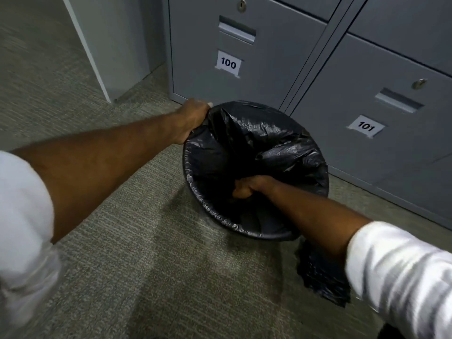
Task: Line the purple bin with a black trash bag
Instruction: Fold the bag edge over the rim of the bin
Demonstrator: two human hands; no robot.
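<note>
A round bin (276,234) stands on the carpet in front of grey lockers; its colour is hidden under a black trash bag (259,140) that covers its rim and sags into its opening. My left hand (193,121) grips the bag's edge at the bin's far left rim. My right hand (249,185) is a fist inside the opening, closed on a fold of the bag. A loose bunch of black plastic (322,275) hangs outside the bin's near right side, below my right forearm.
Grey metal lockers labelled 100 (228,63) and 101 (366,126) stand right behind the bin. A grey panel (107,45) rises at the upper left. Grey-green carpet (146,241) spreads to the left and front of the bin.
</note>
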